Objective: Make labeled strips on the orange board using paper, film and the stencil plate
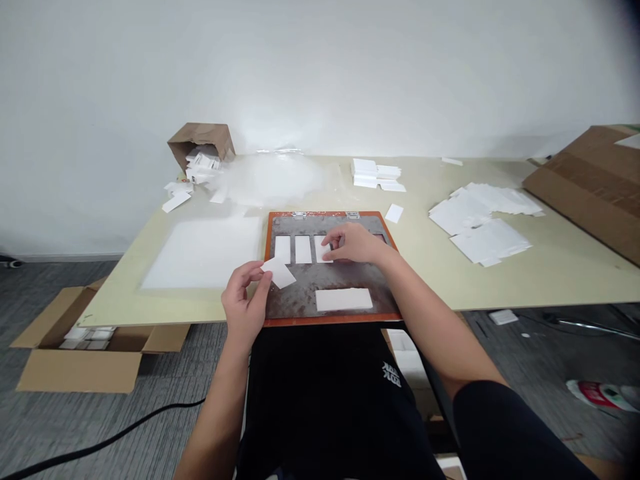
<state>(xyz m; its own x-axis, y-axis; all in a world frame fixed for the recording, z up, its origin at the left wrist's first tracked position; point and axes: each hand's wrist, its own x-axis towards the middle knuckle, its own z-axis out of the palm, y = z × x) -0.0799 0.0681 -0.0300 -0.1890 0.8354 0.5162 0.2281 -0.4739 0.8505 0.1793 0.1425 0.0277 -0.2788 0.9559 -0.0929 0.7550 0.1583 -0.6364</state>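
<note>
In front of me lies an orange-edged dark grey plate (pixel 300 297) with rectangular recesses in a row. White cards (pixel 283 249) fill the two recesses at its left, and another white card (pixel 320 248) lies in the third. My right hand (pixel 353 243) is over that third recess, thumb and index finger apart, tips at the card; its other fingers are partly hidden. Between thumb and fingers, my left hand (pixel 247 297) pinches a few small white cards (pixel 280 272), fanned above the plate's left edge. A longer white strip (pixel 344 299) lies along the plate's near side.
On the pale table, a small carton (pixel 203 137) spills white pieces at back left. White stacks (pixel 376 175) stand behind the plate, flat white blanks (pixel 480 220) lie at right beside a large cardboard box (pixel 590 187). An open carton (pixel 83 370) sits on the floor at left.
</note>
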